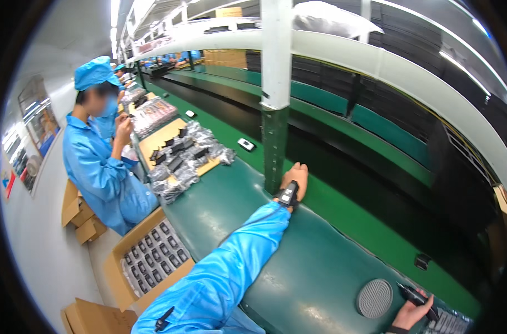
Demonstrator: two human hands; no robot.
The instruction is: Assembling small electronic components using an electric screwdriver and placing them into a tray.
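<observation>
My left arm, in a blue sleeve, stretches across the green bench mat. My left hand is beside the foot of the green-and-white post, over the bench's far edge. Its fingers point away and are mostly hidden behind the knuckles. A black device with a pale face is strapped to that wrist. At the lower right, my right hand is closed around a black handheld tool with a narrow tip. Left of that hand lies a round grey ribbed pad.
A green conveyor strip runs along the bench, carrying a white-and-black device and a small black part. Bagged black parts lie farther left. Below them stands a carton of dark devices. A blue-clad co-worker stands nearby.
</observation>
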